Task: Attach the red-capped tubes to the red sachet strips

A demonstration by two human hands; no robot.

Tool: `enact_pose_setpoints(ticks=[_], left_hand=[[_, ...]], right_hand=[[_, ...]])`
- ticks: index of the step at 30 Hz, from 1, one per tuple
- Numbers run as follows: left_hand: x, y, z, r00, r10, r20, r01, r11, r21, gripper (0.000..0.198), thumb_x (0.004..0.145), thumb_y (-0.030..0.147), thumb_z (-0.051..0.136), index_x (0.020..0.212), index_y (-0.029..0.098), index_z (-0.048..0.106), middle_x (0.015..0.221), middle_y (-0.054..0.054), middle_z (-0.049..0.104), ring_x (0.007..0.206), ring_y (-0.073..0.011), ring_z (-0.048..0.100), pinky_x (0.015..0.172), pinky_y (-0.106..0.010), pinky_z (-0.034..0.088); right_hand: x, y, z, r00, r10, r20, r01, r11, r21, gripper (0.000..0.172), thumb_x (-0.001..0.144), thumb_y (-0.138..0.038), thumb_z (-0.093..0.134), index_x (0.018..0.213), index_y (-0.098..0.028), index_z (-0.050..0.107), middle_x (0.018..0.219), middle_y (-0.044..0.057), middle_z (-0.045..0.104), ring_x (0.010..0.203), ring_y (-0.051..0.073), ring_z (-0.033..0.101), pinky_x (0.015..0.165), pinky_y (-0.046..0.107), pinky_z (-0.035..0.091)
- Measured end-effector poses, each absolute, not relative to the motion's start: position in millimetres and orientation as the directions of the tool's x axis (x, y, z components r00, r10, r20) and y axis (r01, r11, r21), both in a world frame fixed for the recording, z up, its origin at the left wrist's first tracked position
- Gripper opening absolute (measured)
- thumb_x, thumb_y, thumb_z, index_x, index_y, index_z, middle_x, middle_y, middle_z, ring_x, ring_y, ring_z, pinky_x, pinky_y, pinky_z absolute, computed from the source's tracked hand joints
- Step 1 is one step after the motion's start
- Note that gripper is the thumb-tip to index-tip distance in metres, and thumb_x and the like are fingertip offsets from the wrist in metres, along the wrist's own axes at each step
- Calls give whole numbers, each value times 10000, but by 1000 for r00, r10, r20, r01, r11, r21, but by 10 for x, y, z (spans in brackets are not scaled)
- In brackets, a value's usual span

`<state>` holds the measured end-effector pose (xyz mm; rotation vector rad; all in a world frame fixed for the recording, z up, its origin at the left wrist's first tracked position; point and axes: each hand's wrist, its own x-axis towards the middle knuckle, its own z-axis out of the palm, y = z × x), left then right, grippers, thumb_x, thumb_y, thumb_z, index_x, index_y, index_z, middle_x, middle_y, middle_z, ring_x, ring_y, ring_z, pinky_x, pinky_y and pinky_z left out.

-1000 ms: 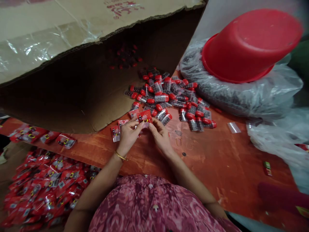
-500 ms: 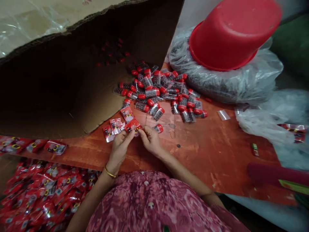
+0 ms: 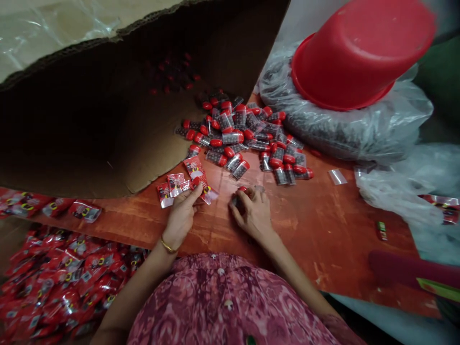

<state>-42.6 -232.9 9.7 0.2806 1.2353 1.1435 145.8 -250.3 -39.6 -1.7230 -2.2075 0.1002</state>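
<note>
My left hand [image 3: 182,214] pinches a small red printed plastic packet [image 3: 207,190] between thumb and fingers, just above the table. Beside it lie more flat red packets [image 3: 175,184], partly hidden by my fingers. To the right, my right hand [image 3: 254,211] closes its fingers around a small red-capped clear container [image 3: 241,190] at the table surface; most of it is covered by my fingers. Beyond both hands spreads a pile of similar red-capped containers [image 3: 232,137] with dark contents.
An open cardboard box [image 3: 151,179] takes up the back left, with more red-capped pieces in its shadow. Filled red packets [image 3: 72,292] are heaped below the table's left edge. At back right, a red tub [image 3: 355,57] stands upside down on a plastic bag [image 3: 345,134].
My right hand has left the packet it was touching and moved right, closing on a red-capped container. My left hand keeps hold of the packet. The view has shifted slightly.
</note>
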Motion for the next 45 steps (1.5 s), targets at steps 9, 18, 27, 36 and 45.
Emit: enact_pose_setpoints(ticks=[9, 18, 27, 36, 45], left_hand=[[-334, -2264, 100, -17, 724, -690, -622, 533, 574, 294, 569, 342, 815, 678, 167, 606, 559, 47, 618, 473, -70, 549, 488, -186, 448], [-312, -2332, 46, -13, 758, -653, -527, 549, 648, 341, 530, 394, 822, 674, 154, 626, 589, 13, 644, 494, -80, 580, 485, -175, 447], [-308, -2340, 34, -65, 776, -627, -512, 513, 689, 404, 459, 458, 835, 619, 153, 622, 552, 19, 627, 484, -75, 555, 459, -165, 409], [-272, -2377, 89, -31, 818, -575, -442, 505, 741, 418, 461, 508, 812, 577, 152, 625, 554, 11, 625, 492, -75, 537, 485, -182, 392], [-283, -2419, -52, -85, 914, -396, -294, 357, 887, 423, 583, 531, 748, 563, 138, 593, 555, 27, 587, 529, -74, 493, 547, -204, 397]], right_hand=[[1661, -2531, -619, -87, 911, 403, 876, 263, -404, 229, 877, -305, 475, 1030, -162, 568, 1062, 150, 593, 965, 244, 556, 811, 394, 467], [1735, -2657, -629, -46, 960, 276, 978, 99, -182, 434, 881, -352, 454, 1242, -119, 517, 1228, 219, 574, 1037, 336, 542, 820, 488, 433], [1742, -2656, -456, 73, 978, 197, 651, 103, -752, 332, 887, -340, 391, 1074, -171, 606, 867, 99, 687, 720, 210, 627, 664, 346, 499], [1444, -2729, 80, 9, 979, -202, 93, -202, -975, 340, 786, -503, 554, 811, -181, 659, 471, -42, 516, 322, 77, 375, 315, 208, 288], [1424, -2632, 7, -6, 998, -60, 206, -57, -977, 269, 828, -407, 524, 803, -175, 659, 626, 1, 611, 516, 108, 529, 465, 213, 421]])
